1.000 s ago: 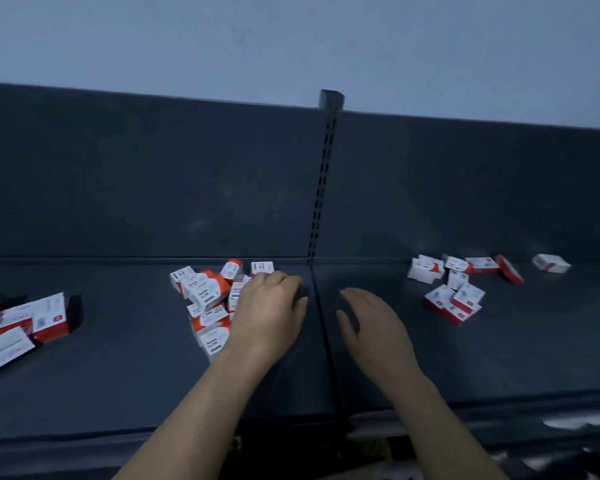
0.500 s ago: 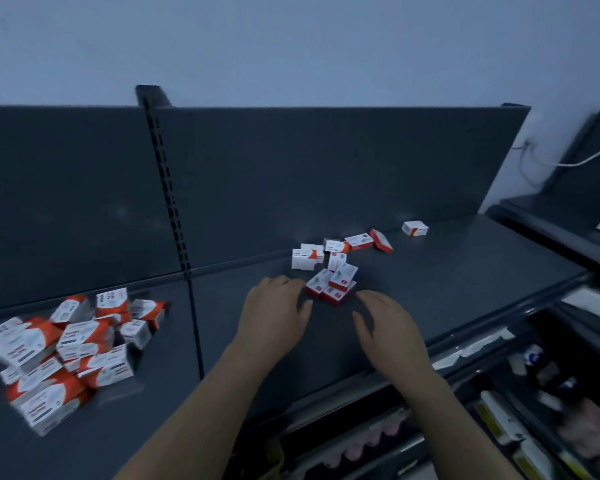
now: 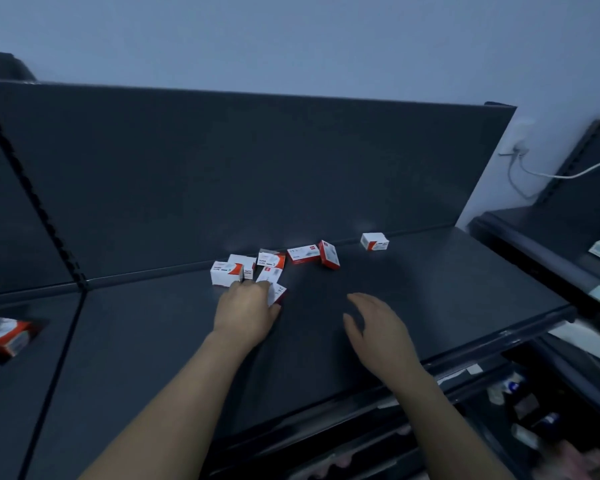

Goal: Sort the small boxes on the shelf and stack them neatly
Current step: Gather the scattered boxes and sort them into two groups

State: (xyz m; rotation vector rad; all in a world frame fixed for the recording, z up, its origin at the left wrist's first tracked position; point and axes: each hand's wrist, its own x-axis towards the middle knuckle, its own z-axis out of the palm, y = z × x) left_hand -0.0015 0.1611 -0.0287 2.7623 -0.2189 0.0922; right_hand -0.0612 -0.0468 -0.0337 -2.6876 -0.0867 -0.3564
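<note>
Head view: left hand (image 3: 246, 311) lay on the boxes (image 3: 226, 273), its grip impossible to tell; right hand (image 3: 378, 329) hovered spread over the shelf (image 3: 447, 289).

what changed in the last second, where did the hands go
Both hands moved right, from the left pile to the right cluster of small boxes. The left hand now lies on the nearest boxes; whether it grips them is unclear. The right hand hovers open over the shelf, holding nothing. The lone box and the back row lie as before.
</note>
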